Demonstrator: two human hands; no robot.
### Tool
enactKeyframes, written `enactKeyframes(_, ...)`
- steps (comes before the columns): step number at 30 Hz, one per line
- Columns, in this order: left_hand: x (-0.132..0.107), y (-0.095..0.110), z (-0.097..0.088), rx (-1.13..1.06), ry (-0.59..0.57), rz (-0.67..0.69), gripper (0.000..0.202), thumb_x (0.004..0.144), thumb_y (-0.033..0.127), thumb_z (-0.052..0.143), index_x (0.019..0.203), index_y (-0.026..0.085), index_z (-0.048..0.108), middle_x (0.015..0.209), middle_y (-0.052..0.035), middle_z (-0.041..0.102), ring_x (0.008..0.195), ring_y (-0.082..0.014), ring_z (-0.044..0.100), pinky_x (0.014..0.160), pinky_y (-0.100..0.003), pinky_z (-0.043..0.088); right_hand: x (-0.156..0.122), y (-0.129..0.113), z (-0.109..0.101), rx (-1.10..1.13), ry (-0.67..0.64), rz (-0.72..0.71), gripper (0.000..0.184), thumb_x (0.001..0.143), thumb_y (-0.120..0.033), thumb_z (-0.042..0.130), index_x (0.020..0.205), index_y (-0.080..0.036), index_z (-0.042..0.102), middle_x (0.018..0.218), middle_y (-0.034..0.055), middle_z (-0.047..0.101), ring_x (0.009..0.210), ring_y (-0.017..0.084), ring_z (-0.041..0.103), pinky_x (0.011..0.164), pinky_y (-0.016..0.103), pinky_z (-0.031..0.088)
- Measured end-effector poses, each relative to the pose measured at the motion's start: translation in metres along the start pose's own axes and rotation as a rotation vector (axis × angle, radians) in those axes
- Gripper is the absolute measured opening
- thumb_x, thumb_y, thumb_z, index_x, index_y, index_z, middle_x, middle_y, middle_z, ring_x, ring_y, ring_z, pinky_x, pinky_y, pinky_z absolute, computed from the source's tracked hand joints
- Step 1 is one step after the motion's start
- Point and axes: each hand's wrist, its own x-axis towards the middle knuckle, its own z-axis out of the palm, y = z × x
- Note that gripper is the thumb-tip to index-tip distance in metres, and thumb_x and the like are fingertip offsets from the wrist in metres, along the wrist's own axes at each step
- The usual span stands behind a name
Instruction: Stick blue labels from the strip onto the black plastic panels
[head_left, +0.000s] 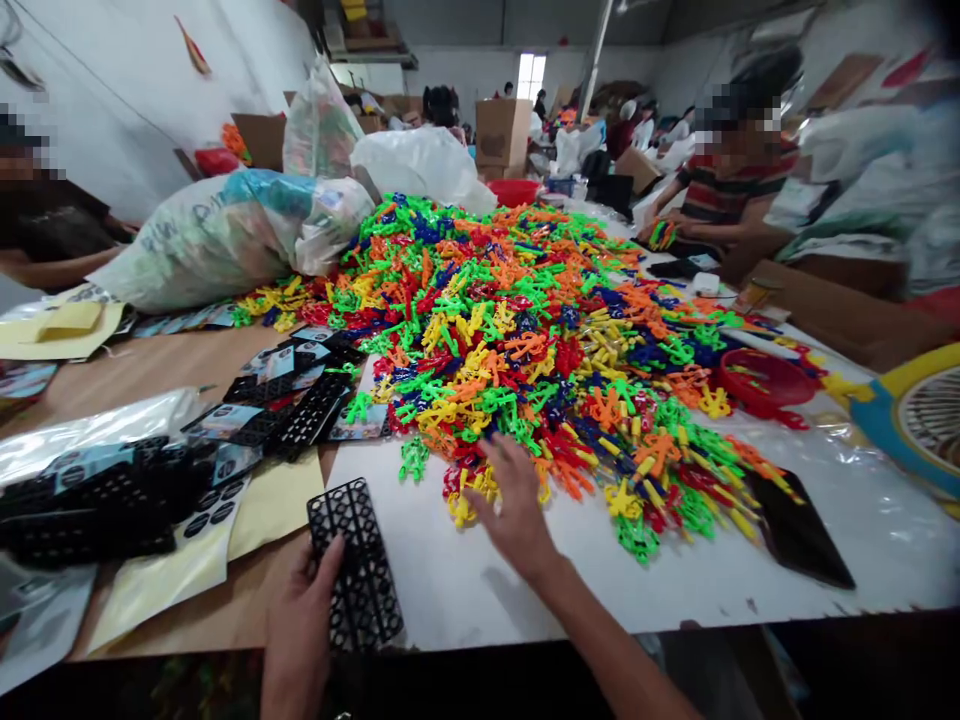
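My left hand [301,615] grips a black plastic grid plate [360,565] with rows of round holes, thumb on top, at the table's front edge. With fingers apart, my right hand [519,512] hovers at the near edge of a big heap of small plastic toy figures [487,330] in green, orange, yellow, red and blue. Nearest to its fingertips are yellow figures [465,495]; whether the fingers touch them I cannot tell. More black grid plates [97,500], some with blue printed cards, lie in a stack to the left.
Sticker sheets [180,560] lie left of my left hand. On the right are a dark flat tablet-like object [802,530], a red bowl [769,378] and a fan [922,420]. Full plastic bags [217,240] stand behind. People sit at left [60,225] and right [739,190].
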Motion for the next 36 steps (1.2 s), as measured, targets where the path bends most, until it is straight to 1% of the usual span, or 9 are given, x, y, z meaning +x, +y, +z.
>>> enactKeyframes(4,0.021,-0.021,-0.012,-0.036,-0.068,0.036,0.067,0.071,0.052,0.066,0.128,0.019,0.055,0.120,-0.0094,0.066,0.110,-0.0283,0.062,0.096,-0.043,0.049,0.030,0.043,0.001,-0.341,0.005,0.081,0.065,0.091,-0.053,0.051,0.142,-0.012,0.044,0.155,0.0215,0.023,0.145,0.036,0.013,0.114,0.057,0.018)
enactKeyframes(8,0.037,-0.026,-0.006,0.234,0.053,0.165,0.074,0.076,0.052,0.058,0.138,0.013,0.045,0.127,-0.0161,0.060,0.117,-0.0309,0.057,0.102,-0.046,0.044,0.036,0.042,0.019,-0.381,-0.073,0.074,0.067,0.087,-0.057,0.055,0.137,-0.013,0.051,0.156,0.0225,0.020,0.146,0.038,0.009,0.114,0.057,0.016)
enactKeyframes(12,0.029,-0.017,0.017,0.698,0.232,0.573,0.068,0.086,0.052,0.042,0.133,0.003,0.050,0.141,-0.0262,0.044,0.136,-0.0386,0.035,0.112,-0.053,0.028,0.032,0.035,0.023,-0.266,-0.093,-0.014,0.065,0.090,-0.052,0.054,0.142,-0.013,0.045,0.157,0.0201,0.021,0.147,0.034,0.009,0.114,0.053,0.023)
enactKeyframes(17,-0.011,-0.018,0.063,0.804,0.044,0.928,0.058,0.095,0.046,0.032,0.130,0.004,0.053,0.140,-0.0256,0.047,0.140,-0.0348,0.032,0.112,-0.049,0.028,0.019,0.048,-0.015,-0.120,0.052,-0.082,0.045,0.097,-0.035,0.046,0.138,-0.017,0.049,0.147,0.0130,0.044,0.139,0.023,0.035,0.114,0.045,0.029)
enactKeyframes(23,-0.016,-0.018,0.050,1.019,0.265,0.479,0.066,0.095,0.045,0.030,0.135,-0.006,0.043,0.141,-0.0329,0.041,0.129,-0.0463,0.041,0.102,-0.062,0.033,-0.011,0.105,-0.103,-0.264,0.353,0.147,0.031,0.095,-0.033,0.048,0.117,-0.017,0.064,0.112,0.0133,0.065,0.109,0.025,0.056,0.098,0.046,0.045)
enactKeyframes(26,-0.007,-0.011,0.030,1.120,0.222,0.304,0.064,0.092,0.046,0.037,0.135,-0.001,0.044,0.139,-0.0287,0.046,0.119,-0.0480,0.050,0.098,-0.064,0.036,-0.006,0.124,-0.124,-0.333,0.351,0.206,0.033,0.096,-0.037,0.044,0.109,-0.016,0.066,0.098,0.0128,0.066,0.099,0.026,0.058,0.091,0.047,0.048)
enactKeyframes(29,-0.002,-0.005,0.021,1.139,0.158,0.265,0.064,0.089,0.050,0.042,0.133,0.003,0.049,0.132,-0.0275,0.053,0.118,-0.0457,0.051,0.097,-0.060,0.038,0.002,0.110,-0.106,-0.286,0.165,0.163,0.047,0.093,-0.048,0.047,0.125,-0.016,0.058,0.115,0.0163,0.062,0.111,0.029,0.055,0.097,0.049,0.044)
enactKeyframes(33,0.004,-0.004,0.016,1.006,0.132,0.238,0.077,0.080,0.058,0.051,0.134,0.003,0.047,0.123,-0.0290,0.057,0.119,-0.0445,0.050,0.094,-0.056,0.043,-0.007,0.060,-0.041,-0.318,-0.197,0.059,0.108,0.066,-0.074,0.066,0.152,-0.024,0.023,0.157,0.0203,0.015,0.142,0.043,0.018,0.108,0.064,0.024)
enactKeyframes(36,0.011,-0.009,0.007,0.847,0.078,0.216,0.082,0.070,0.065,0.056,0.128,0.007,0.053,0.116,-0.0241,0.062,0.112,-0.0410,0.056,0.091,-0.052,0.047,-0.012,0.034,0.003,-0.329,-0.258,0.006,0.098,0.065,-0.075,0.066,0.148,-0.041,0.027,0.161,0.0109,0.003,0.143,0.047,0.004,0.107,0.070,0.011)
